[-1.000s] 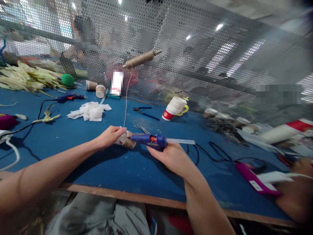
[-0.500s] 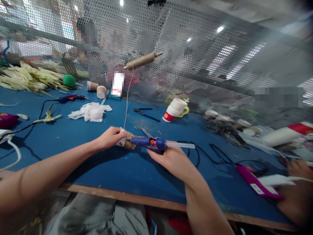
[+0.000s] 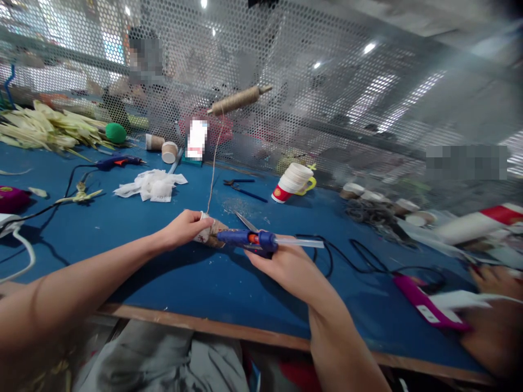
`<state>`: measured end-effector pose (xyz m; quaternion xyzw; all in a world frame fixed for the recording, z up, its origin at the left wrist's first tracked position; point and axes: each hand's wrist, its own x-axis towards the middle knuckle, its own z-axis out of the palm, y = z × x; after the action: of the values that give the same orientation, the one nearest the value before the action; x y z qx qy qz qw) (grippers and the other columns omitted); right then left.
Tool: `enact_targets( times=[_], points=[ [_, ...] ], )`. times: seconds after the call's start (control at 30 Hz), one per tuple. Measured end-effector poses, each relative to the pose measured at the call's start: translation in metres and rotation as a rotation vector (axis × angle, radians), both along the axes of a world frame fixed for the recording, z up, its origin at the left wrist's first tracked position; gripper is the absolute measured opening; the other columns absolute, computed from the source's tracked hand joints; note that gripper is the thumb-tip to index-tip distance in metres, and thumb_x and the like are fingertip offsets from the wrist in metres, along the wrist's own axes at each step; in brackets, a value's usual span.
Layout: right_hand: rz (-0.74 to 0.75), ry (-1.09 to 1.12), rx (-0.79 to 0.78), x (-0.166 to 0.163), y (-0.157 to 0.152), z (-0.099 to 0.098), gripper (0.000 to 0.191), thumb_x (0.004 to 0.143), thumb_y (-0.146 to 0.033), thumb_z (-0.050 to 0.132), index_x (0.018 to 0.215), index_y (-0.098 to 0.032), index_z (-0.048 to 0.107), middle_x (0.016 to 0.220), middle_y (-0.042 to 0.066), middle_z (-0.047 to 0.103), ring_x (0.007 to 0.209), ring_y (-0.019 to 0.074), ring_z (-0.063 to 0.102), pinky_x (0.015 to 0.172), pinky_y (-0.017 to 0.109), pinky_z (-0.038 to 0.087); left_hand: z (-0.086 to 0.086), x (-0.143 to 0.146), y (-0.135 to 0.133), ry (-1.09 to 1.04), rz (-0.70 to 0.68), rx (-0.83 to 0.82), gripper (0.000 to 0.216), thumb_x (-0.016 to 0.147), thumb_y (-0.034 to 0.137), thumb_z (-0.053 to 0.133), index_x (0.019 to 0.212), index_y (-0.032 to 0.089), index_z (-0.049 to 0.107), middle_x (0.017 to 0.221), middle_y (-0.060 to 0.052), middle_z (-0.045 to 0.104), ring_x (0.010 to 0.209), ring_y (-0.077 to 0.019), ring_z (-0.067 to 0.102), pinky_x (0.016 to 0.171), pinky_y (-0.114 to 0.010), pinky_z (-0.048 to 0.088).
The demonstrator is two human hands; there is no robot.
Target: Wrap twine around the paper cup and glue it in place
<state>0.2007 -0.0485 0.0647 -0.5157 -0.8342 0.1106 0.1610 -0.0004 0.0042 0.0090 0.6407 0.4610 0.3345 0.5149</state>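
Note:
My left hand (image 3: 182, 228) is closed round a paper cup (image 3: 209, 234) partly wrapped in brown twine, lying on its side on the blue table (image 3: 163, 272). A strand of twine (image 3: 212, 174) runs up from the cup to a spool (image 3: 237, 99) hanging on the mesh screen. My right hand (image 3: 281, 261) grips a blue glue gun (image 3: 249, 238) with a clear glue stick out the back; its nozzle points at the cup's wrapped part. Scissors (image 3: 246, 221) lie just behind the gun.
A white cloth (image 3: 151, 185), a second glue gun (image 3: 116, 161), pliers (image 3: 241, 187), a cup stack (image 3: 292, 181) and straw (image 3: 44, 130) lie further back. Black cables (image 3: 355, 256) and a pink tool (image 3: 429, 307) are at right, near another person's hands (image 3: 490, 316).
The glue gun has shifted slightly left along the cup. The other person's hand at the right edge has moved a little.

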Motion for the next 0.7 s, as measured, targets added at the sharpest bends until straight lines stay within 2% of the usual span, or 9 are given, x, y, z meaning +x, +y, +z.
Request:
enact_targets(
  times=[0.23,0.53,0.7],
  points=[
    [-0.105,0.016,0.036,0.0020,0.0035,-0.0023,0.016,0.072,-0.030,0.048,0.065,-0.018,0.056,0.064,0.001,0.060,0.060,0.0149,0.054,0.057,0.025,0.039,-0.0036,-0.0008,0.0010,0.022,0.001,0.040,0.037,0.070,0.041,0.045,0.071,0.008,0.061,0.054,0.000,0.051,0.048,-0.0084,0.038,0.047,-0.020,0.029],
    [-0.087,0.082,0.020,0.0064,0.0046,-0.0029,0.018,0.071,-0.033,0.050,0.064,-0.018,0.056,0.060,-0.001,0.059,0.057,0.0142,0.053,0.053,0.024,0.040,0.0002,-0.0009,-0.0015,0.065,-0.023,0.095,0.037,0.074,0.041,0.039,0.069,0.009,0.059,0.054,0.002,0.044,0.050,-0.0082,0.034,0.048,-0.019,0.027],
    [-0.070,0.060,-0.005,0.0068,0.0045,-0.0044,0.020,0.072,-0.032,0.049,0.060,-0.017,0.055,0.056,-0.001,0.056,0.054,0.0131,0.050,0.051,0.024,0.038,0.0035,-0.0008,-0.0035,0.078,-0.008,0.068,0.038,0.075,0.040,0.038,0.066,0.009,0.057,0.051,0.003,0.040,0.047,-0.0075,0.030,0.045,-0.019,0.023]
  ],
)
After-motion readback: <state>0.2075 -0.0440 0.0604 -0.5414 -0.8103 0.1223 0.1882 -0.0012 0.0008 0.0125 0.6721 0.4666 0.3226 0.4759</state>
